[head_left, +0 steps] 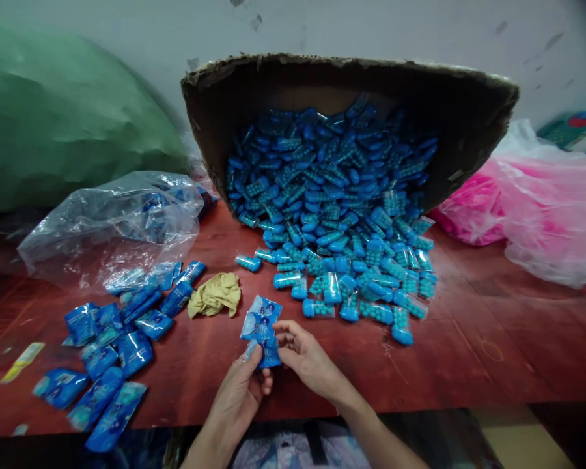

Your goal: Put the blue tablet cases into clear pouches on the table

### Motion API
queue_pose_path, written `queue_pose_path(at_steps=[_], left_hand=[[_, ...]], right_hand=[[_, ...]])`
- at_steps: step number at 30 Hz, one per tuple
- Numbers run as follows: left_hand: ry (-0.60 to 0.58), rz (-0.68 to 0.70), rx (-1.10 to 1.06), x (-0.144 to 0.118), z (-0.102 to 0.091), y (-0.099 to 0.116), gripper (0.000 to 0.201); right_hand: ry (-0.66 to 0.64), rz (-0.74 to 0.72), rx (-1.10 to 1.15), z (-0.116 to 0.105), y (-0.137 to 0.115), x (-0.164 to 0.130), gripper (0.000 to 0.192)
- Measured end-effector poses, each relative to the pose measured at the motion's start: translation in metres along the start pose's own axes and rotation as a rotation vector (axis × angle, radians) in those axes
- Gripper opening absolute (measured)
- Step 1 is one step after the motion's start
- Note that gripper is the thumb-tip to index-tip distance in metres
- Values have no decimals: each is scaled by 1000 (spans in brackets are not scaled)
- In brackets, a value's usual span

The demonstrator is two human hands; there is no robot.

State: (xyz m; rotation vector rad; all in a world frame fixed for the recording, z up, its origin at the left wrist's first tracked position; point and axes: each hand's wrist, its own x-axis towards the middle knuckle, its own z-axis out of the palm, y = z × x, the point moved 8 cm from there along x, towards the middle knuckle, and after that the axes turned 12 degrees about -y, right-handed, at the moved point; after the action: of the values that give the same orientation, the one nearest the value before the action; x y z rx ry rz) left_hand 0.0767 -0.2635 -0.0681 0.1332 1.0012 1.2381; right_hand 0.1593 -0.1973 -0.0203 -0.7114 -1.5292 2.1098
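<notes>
A short strip of shiny blue sachets (261,319) is held over the table's front part. My left hand (241,387) pinches its lower end, thumb on top and fingers curled beneath. From the right side, my right hand (307,358) has its curled fingertips and thumb at the strip's right edge, closed about it. More blue sachets (135,352) lie in a loose pile to the left. A crumpled yellowish ball (215,294) rests just beyond the strip. Small clear capsule-shaped containers with blue caps and turquoise balls (332,286) spread out ahead and to the right.
A cardboard box (488,124) lies on its side at the back, spilling the containers onto the red table (473,345). A clear plastic bag (107,215) with sachets and a green sack (63,117) are left; a pink-filled bag (547,208) is right. A yellow wrapper (23,362) lies far left.
</notes>
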Motion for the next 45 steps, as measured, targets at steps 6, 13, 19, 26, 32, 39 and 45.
queue_pose_path(at_steps=[6,13,19,26,32,39,45], left_hand=[[-5,54,93,0,4,6,24],[46,27,22,-2,-2,4,26],[30,-42,-45,-6,-3,-4,24],[54,-94,-113,-7,0,-6,17],[134,-142,-152,-7,-5,-9,15],[125,-120,-157,-4,-5,-10,15],[119,-65,-108,-4,-7,-4,16]], right_hand=[[209,-92,-306,-1,-6,-3,28],[123,-46,-603,-6,-15,-6,24],[335,258,-1532,-59,-40,0,48],[274,235,-1676,-47,-38,18,40],[257,42,-1042,-62,-54,5,46],[47,-100,183,-39,-22,-12,36],[64,-105,162,-33,-23,-17,34]])
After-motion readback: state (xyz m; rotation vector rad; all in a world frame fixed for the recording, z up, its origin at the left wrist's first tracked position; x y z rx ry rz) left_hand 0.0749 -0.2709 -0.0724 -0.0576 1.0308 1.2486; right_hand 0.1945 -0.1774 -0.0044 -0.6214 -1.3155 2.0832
